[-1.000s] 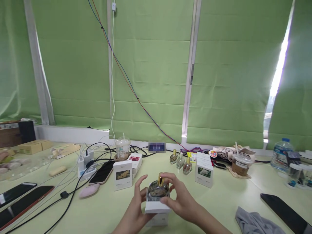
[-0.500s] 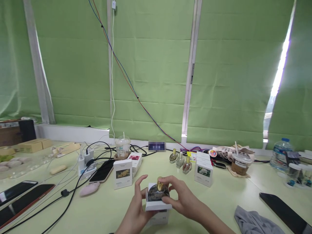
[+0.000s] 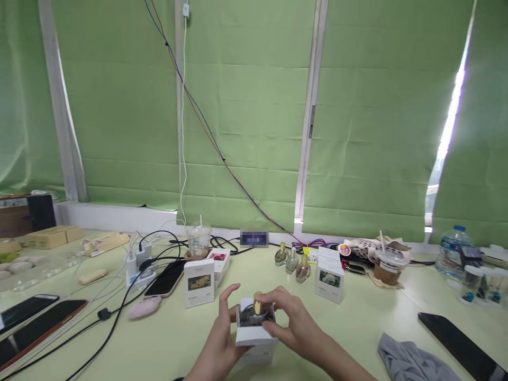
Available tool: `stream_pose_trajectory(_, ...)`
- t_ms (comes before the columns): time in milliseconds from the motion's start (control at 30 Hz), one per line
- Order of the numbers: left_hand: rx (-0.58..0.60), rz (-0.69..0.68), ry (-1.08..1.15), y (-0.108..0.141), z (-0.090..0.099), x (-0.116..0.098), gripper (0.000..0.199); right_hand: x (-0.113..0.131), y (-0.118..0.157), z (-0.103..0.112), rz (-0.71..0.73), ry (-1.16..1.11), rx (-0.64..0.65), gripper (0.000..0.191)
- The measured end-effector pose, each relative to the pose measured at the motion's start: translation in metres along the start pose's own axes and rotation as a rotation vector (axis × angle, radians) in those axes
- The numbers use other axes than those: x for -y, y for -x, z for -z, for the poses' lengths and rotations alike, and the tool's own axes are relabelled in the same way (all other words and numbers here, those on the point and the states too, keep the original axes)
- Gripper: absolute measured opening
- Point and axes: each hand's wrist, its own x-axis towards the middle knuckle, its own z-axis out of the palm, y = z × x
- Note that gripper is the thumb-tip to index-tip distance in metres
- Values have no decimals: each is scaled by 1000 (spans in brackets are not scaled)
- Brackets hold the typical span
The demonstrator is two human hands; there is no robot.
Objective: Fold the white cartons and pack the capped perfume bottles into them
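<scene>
My left hand (image 3: 222, 338) is wrapped round a small white box (image 3: 256, 335) whose top is open, with a flap folded toward me. A glass perfume bottle (image 3: 252, 316) with a gold cap sits partly down inside the box. The fingers of my right hand (image 3: 291, 320) pinch the bottle near its gold cap, thumb at the box's edge. Beyond my hands stand several perfume bottles (image 3: 291, 261) with gold or silver caps. White boxes with flower pictures stand to the left (image 3: 199, 283) and a row of white boxes (image 3: 329, 280) to the right.
Cables, a charger block (image 3: 139, 271), a phone (image 3: 164, 279) and a pink mouse (image 3: 145, 307) lie to the left. At right are an iced drink cup (image 3: 388, 268), a water bottle (image 3: 454, 251), a grey cloth (image 3: 413, 360) and a black phone-like slab (image 3: 460, 344).
The perfume bottle has gone lower into the open box, pushed down by my right hand. My left hand keeps its hold on the box.
</scene>
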Motion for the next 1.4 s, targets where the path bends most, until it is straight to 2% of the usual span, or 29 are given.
stream_pose_trajectory(267,-22,-3,-25,0,-1,-3,85,2,2,-3,70,8,-36,46)
stream_pose_trajectory(700,-13,-15,-51,-1,0,-1,85,1,9,-9,-15,77,-49,44)
stream_pose_trajectory(1067,-10,22,-43,0,0,-3,87,-4,11,-13,88,62,-60,42)
stream_pose_trajectory(1267,-12,28,-26,-2,1,-3,87,-4,13,-14,55,92,-12,36)
stream_pose_trajectory(1400,-26,30,-9,-2,0,-1,85,-1,12,-13,138,152,-4,36)
